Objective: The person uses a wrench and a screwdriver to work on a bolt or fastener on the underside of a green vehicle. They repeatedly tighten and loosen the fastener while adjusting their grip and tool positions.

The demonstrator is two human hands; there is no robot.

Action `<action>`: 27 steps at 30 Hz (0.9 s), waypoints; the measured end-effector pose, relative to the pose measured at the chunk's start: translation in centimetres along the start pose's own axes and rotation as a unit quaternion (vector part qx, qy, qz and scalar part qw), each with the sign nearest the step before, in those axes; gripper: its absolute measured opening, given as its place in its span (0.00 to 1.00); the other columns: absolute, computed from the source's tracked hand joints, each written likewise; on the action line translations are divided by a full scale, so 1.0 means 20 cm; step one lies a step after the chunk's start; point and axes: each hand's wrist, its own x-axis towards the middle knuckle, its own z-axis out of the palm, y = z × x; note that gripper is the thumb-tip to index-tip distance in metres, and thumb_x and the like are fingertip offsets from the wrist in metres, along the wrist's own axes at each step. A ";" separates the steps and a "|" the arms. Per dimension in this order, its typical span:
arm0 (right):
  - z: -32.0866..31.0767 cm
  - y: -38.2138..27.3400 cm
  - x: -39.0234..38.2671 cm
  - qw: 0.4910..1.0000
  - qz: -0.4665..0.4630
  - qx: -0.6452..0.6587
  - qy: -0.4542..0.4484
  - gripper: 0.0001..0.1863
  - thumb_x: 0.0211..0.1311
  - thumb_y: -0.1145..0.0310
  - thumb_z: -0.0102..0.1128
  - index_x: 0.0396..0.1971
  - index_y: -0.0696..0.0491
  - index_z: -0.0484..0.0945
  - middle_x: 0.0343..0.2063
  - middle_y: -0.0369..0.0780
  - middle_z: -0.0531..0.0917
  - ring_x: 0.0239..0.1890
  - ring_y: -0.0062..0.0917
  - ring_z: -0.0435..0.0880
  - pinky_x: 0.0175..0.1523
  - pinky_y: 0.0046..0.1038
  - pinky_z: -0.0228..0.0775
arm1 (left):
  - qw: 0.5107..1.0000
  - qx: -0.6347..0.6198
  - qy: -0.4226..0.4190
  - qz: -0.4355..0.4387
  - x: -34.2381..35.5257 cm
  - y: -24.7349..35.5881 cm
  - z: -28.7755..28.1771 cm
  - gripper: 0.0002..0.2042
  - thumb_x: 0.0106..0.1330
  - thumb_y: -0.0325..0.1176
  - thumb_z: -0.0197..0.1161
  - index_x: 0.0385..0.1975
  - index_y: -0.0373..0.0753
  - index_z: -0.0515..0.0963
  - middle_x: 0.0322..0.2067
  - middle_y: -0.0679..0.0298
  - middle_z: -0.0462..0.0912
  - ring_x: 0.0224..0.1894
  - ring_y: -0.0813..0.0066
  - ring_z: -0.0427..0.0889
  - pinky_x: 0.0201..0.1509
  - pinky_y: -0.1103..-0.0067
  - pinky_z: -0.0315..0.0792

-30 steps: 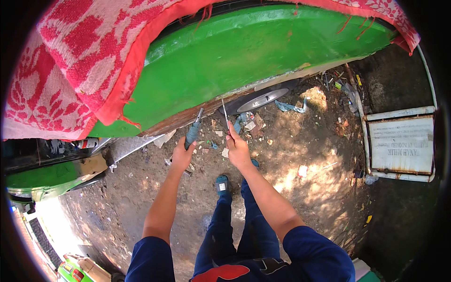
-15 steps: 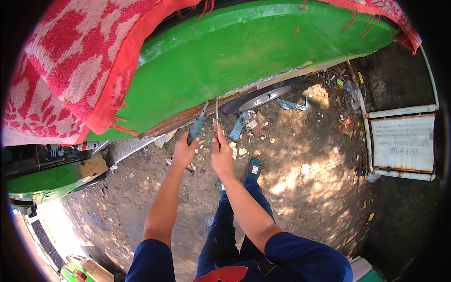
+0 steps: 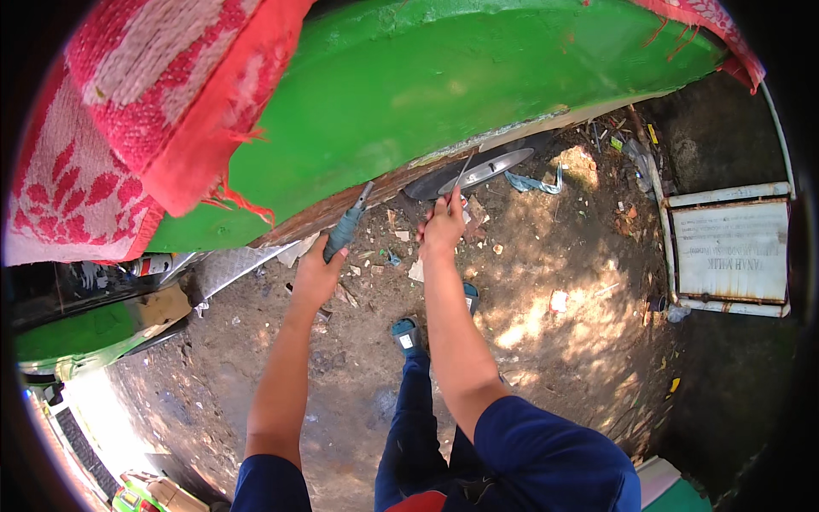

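My left hand (image 3: 316, 275) is closed round a tool with a thick grey-green handle (image 3: 344, 235). Its narrow metal tip points up toward the lower edge of a green vehicle body (image 3: 426, 111). To the right, my right hand (image 3: 444, 227) pinches a thin metal rod (image 3: 464, 169), which slants up and crosses in front of a wheel (image 3: 495, 168). Tool and rod are apart from each other. From here I cannot tell whether the rod touches the body's edge. A brown, rough strip (image 3: 328, 207) runs along the bottom of the green body.
A red-and-white patterned cloth (image 3: 111, 192) drapes over the body at upper left. Rubble and scraps litter the dirt ground (image 3: 554, 358) near the wheel, with a blue rag (image 3: 533, 183) beside it. At right stands a white metal-framed sign board (image 3: 732, 256). Another green panel (image 3: 77, 333) lies at left.
My right hand has moved right and up with the rod, away from the left hand. My left hand has shifted slightly left and down with the tool. My feet have changed position.
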 end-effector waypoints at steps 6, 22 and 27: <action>-0.30 0.00 -0.06 0.983 -0.064 -0.130 -0.115 0.26 0.77 0.71 0.44 0.71 0.40 0.63 0.23 0.30 0.68 0.17 0.12 0.63 0.20 0.20 0.59 | 0.998 -0.059 0.006 0.020 -0.01 -0.08 0.08 0.21 0.67 0.41 0.65 0.53 0.32 0.74 0.32 0.48 0.82 0.34 0.54 0.82 0.41 0.68 0.73; -0.23 0.24 -0.20 0.926 -0.201 -0.289 -0.138 0.27 0.77 0.73 0.46 0.72 0.42 0.62 0.30 0.31 0.73 0.26 0.12 0.68 0.31 0.18 0.66 | 0.987 -0.163 0.006 0.001 -0.03 -0.04 0.12 0.13 0.68 0.34 0.64 0.45 0.33 0.76 0.23 0.67 0.73 0.26 0.80 0.67 0.31 0.78 0.64; -0.14 0.31 -0.22 0.948 -0.189 -0.231 -0.112 0.26 0.77 0.72 0.46 0.72 0.42 0.63 0.25 0.30 0.72 0.23 0.12 0.67 0.28 0.17 0.65 | 0.991 -0.135 -0.008 -0.012 -0.03 0.01 0.08 0.13 0.68 0.34 0.64 0.45 0.33 0.76 0.23 0.66 0.73 0.26 0.80 0.67 0.30 0.78 0.64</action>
